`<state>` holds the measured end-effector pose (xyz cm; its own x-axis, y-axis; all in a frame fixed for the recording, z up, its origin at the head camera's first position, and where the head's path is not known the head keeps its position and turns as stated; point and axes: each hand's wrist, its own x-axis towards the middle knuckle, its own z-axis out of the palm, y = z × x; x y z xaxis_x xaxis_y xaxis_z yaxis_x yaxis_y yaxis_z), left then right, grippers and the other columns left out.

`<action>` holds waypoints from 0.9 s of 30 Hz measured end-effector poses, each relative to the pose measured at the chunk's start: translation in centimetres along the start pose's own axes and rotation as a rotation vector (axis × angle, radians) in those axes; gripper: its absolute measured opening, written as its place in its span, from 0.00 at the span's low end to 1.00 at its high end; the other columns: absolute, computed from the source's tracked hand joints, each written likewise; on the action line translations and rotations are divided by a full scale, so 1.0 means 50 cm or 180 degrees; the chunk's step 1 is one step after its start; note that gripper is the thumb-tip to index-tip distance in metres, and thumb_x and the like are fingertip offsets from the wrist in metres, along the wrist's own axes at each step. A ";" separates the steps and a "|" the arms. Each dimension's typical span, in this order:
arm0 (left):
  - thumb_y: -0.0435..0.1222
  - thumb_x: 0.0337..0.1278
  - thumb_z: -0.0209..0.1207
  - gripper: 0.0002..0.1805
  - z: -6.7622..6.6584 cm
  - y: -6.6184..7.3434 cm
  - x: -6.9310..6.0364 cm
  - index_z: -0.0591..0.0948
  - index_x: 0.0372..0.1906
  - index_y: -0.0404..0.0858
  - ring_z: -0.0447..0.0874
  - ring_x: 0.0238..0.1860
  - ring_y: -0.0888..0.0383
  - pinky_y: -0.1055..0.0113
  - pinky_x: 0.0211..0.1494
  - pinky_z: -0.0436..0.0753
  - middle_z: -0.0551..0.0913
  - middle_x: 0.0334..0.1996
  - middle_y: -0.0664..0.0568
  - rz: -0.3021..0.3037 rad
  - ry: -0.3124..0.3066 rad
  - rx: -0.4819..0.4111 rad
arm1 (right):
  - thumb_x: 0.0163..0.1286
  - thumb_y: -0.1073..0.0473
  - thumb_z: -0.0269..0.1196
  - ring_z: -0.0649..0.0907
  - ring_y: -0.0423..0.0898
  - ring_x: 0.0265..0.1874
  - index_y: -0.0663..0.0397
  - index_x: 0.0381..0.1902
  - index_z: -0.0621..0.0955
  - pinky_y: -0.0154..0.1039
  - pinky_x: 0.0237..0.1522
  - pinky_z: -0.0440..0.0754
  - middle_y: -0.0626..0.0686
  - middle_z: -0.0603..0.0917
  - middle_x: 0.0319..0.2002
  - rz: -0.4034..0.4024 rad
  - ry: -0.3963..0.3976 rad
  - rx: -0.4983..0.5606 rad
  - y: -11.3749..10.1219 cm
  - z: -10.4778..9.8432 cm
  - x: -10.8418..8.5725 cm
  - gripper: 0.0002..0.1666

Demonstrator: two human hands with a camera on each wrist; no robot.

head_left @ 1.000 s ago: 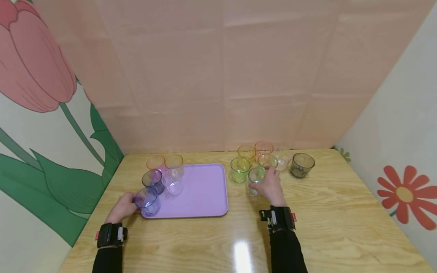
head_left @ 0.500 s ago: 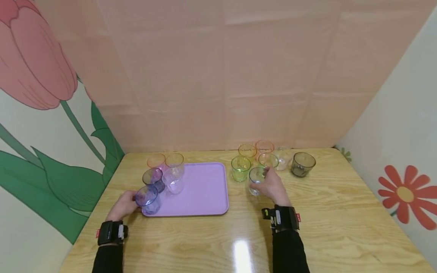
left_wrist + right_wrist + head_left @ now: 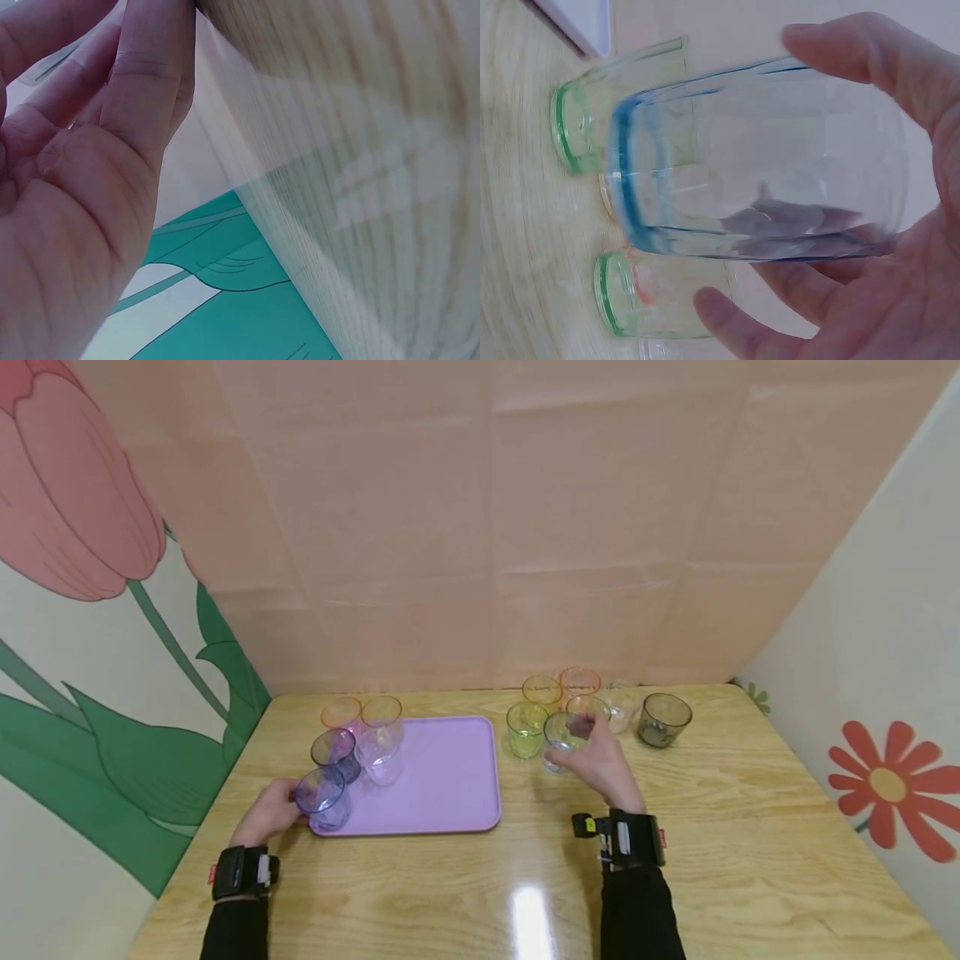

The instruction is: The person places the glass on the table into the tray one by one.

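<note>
My right hand [image 3: 603, 768] grips a clear glass with a blue rim [image 3: 557, 755], thumb on one side and fingers on the other; in the right wrist view the hand [image 3: 907, 247] is round this glass [image 3: 757, 165]. It is beside a green glass [image 3: 524, 740]. At the front left corner of the purple tray [image 3: 450, 822], my left hand [image 3: 266, 814] holds the left side of a blue-purple glass [image 3: 330, 806]. The left wrist view shows the palm and fingers of that hand [image 3: 97, 150], with the fingertips cut off at the top.
A dark glass [image 3: 342, 760], a clear glass [image 3: 381, 764] and pink and amber-rimmed glasses stand at the tray's left side. Several coloured glasses cluster behind my right hand, with a smoky glass [image 3: 663, 722] at their right. A wall covering [image 3: 487, 527] rises behind the table [image 3: 750, 860].
The blue-rimmed glass in my right hand has risen and moved slightly away from me. My left hand and its glass stay almost where they were.
</note>
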<state>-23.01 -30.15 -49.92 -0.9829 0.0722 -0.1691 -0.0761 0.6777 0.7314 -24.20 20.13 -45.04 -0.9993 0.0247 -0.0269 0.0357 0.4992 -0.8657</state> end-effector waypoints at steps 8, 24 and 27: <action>0.23 0.54 0.58 0.09 0.000 0.006 -0.001 0.81 0.41 0.25 0.78 0.35 0.53 0.65 0.37 0.79 0.82 0.33 0.44 0.0009 0.0033 0.0104 | 0.52 0.45 0.76 0.74 0.57 0.61 0.55 0.69 0.58 0.52 0.59 0.75 0.62 0.71 0.61 -0.0192 0.0309 0.0299 -0.005 0.018 0.009 0.55; 0.24 0.53 0.59 0.11 0.004 -0.001 -0.002 0.81 0.43 0.25 0.79 0.35 0.54 0.65 0.36 0.80 0.83 0.35 0.44 0.0032 0.0037 0.0050 | 0.52 0.49 0.76 0.80 0.53 0.51 0.54 0.65 0.67 0.44 0.51 0.80 0.60 0.75 0.55 -0.0581 0.0268 0.0893 -0.036 0.093 0.022 0.46; 0.23 0.54 0.58 0.11 0.004 -0.001 -0.002 0.81 0.43 0.24 0.79 0.35 0.54 0.65 0.36 0.81 0.83 0.35 0.43 0.0016 0.0038 -0.0001 | 0.52 0.51 0.77 0.82 0.56 0.52 0.56 0.64 0.67 0.40 0.51 0.81 0.61 0.78 0.56 -0.0684 0.0206 0.1024 -0.039 0.119 0.027 0.46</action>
<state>-22.86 -30.03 -50.06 -0.9852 0.0669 -0.1575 -0.0711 0.6772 0.7323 -25.65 14.04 -46.36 -0.9808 0.0088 0.1948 -0.1890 0.2023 -0.9609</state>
